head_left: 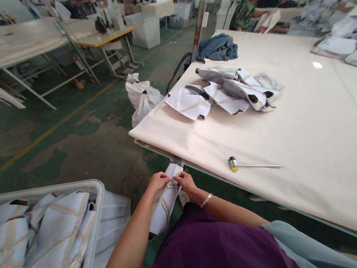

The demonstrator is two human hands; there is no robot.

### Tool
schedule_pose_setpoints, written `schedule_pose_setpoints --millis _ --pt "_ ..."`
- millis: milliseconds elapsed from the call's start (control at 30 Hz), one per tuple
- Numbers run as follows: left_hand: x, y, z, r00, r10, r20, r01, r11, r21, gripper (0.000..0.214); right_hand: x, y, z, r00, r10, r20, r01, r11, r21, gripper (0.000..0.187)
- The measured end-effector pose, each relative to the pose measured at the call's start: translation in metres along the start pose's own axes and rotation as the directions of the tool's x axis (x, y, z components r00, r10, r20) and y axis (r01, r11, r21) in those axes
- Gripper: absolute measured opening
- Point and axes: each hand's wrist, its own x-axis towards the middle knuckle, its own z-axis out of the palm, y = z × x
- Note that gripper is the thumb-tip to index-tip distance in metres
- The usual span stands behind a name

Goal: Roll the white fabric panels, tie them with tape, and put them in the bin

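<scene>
1. White fabric piece with beige strips (163,210): slanting beside the counter (315,131), its upper end close to the edge; contact unclear.
2. Left hand (159,180): fingers bent, pinching the piece near its upper end.
3. Right hand (185,181): fingers pinching it just beside the left.
4. Small mallet (253,165): lying on the counter, near a heap of white pieces (226,93).
5. White plastic bin (98,197): at the person's left, holding similar strip-bound pieces (6,253).
</scene>
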Motion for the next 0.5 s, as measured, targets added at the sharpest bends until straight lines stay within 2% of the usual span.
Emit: schedule_pose_setpoints --millis 100,167,267,333,433,500 --pt "0.001 0.004 -0.004 0.999 -0.029 0.036 0.030 0.999 -0.023 0.017 0.004 0.002 0.003 1.000 0.018 -0.025 -0.018 1.000 -0.019 0.028" --pt "-0.002 0.008 -0.005 1.000 -0.009 0.014 0.007 0.995 0.101 0.013 0.006 0.003 0.003 0.999 0.018 -0.027 -0.018 0.999 -0.030 0.027" --pt "-0.007 0.015 0.001 0.994 0.054 -0.094 -0.018 0.936 0.351 0.013 0.008 0.003 0.003 0.999 0.015 -0.030 -0.016 0.998 -0.055 0.026" --pt "-0.008 0.020 0.008 0.983 0.050 -0.177 0.030 0.905 0.423 0.018 0.008 0.003 0.002 0.999 0.008 -0.034 -0.011 0.997 -0.080 0.025" --pt "0.003 0.029 0.021 0.964 -0.041 -0.264 0.149 0.903 0.402 0.030 0.008 0.004 0.000 1.000 -0.027 -0.008 0.026 0.993 -0.112 0.024" --pt "0.018 0.037 0.027 0.954 -0.130 -0.271 0.220 0.916 0.335 0.039 0.009 0.006 -0.001 0.998 -0.057 0.028 0.059 0.993 -0.099 0.023"
